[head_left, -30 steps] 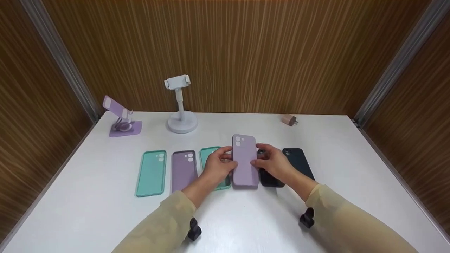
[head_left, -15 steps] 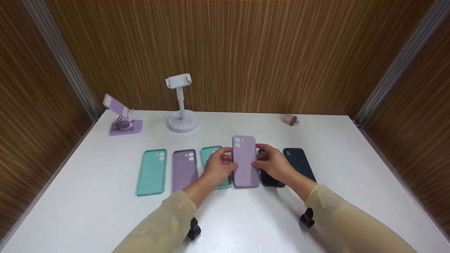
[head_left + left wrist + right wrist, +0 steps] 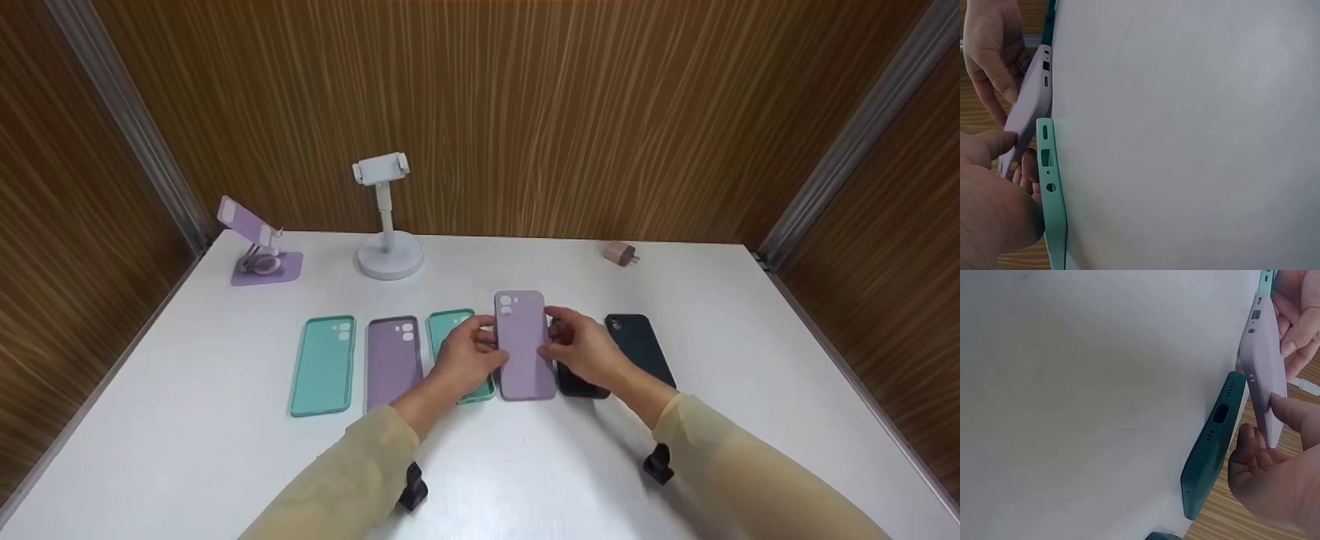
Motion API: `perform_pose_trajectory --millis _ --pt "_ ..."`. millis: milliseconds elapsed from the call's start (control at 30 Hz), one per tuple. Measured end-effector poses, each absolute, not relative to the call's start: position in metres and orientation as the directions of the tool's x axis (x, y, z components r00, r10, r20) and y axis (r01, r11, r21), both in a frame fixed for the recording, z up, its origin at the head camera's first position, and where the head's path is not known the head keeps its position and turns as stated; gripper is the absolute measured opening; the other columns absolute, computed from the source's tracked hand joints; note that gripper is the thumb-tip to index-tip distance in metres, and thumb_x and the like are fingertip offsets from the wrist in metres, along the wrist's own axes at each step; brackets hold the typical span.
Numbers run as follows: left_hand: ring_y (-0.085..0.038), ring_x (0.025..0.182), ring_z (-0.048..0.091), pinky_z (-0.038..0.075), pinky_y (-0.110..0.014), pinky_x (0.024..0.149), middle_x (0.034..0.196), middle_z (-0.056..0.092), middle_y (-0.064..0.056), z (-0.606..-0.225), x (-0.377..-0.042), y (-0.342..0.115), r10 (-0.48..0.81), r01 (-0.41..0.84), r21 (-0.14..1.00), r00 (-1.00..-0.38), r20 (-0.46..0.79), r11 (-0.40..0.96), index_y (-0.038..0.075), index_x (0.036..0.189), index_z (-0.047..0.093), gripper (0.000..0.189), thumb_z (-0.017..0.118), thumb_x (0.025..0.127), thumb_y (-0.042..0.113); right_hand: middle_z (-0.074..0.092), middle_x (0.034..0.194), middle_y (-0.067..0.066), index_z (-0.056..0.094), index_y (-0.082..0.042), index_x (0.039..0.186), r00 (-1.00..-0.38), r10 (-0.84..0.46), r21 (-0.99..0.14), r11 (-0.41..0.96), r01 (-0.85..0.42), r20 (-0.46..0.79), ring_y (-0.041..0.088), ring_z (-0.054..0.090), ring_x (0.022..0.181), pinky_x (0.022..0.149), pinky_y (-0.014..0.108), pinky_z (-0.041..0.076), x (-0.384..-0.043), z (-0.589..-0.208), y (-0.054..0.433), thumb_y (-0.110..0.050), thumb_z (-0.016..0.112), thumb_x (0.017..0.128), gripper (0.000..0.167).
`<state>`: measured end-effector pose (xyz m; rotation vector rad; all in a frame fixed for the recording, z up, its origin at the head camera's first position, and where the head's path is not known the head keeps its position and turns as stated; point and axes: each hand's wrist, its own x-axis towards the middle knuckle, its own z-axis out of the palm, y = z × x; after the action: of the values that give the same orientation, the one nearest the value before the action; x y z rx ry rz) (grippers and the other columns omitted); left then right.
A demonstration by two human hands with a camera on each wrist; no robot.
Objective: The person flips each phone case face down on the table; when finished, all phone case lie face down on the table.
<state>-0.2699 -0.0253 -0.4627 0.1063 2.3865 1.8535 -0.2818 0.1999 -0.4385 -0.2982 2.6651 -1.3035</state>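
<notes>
Both hands hold a light purple phone case [image 3: 525,360] by its long sides, outer back up and camera cutouts at the far left corner. My left hand [image 3: 465,356] pinches its left side, thumb on the back and fingers at the edge. The right hand [image 3: 589,349] does the same on the other side. In the left wrist view the case [image 3: 1030,93] slopes, its port end low at the tabletop and its far end raised. Under my left hand lies a green case [image 3: 1053,191], partly hidden. A dark teal case [image 3: 1210,444] lies beneath the right hand.
Farther left lie another green case [image 3: 322,367] and a darker purple case [image 3: 394,360], insides up. A second dark case [image 3: 641,349] lies right. Behind stand a purple folding phone stand [image 3: 259,247], a white phone stand [image 3: 390,255] and a pink charger plug [image 3: 619,253].
The held case's far end has sunk slightly, and the case has come a touch nearer to me. Both hands keep the same hold. The head view has tilted a little.
</notes>
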Motion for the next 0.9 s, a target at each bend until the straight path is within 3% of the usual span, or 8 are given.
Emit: perform_pose_trajectory --millis 467,900 --pt "-0.018 0.102 0.061 0.056 -0.030 0.091 0.116 0.064 -0.004 -0.4619 -0.2666 -0.0206 0.137 -0.010 0.938 -0.989 -0.062 0.345 0.008 0.151 0.054 0.062 0.079 0.095 0.005 0.070 0.124 0.012 0.050 -0.007 0.158 -0.952 -0.303 -0.753 0.636 -0.165 -0.048 0.025 0.066 0.109 0.103 0.044 0.055 -0.2835 -0.4439 0.2067 -0.010 0.077 0.099 0.065" --pt "-0.017 0.098 0.062 0.056 -0.030 0.088 0.110 0.065 -0.004 -0.4628 -0.2650 -0.0222 0.177 0.042 0.938 -0.984 -0.021 0.344 0.001 0.148 0.057 0.060 0.080 0.093 0.001 0.072 0.125 0.013 0.054 -0.005 0.154 -0.949 -0.313 -0.720 0.667 -0.192 -0.037 0.026 0.068 0.113 0.101 0.045 0.056 -0.2823 -0.4446 0.2081 -0.011 0.079 0.097 0.062"
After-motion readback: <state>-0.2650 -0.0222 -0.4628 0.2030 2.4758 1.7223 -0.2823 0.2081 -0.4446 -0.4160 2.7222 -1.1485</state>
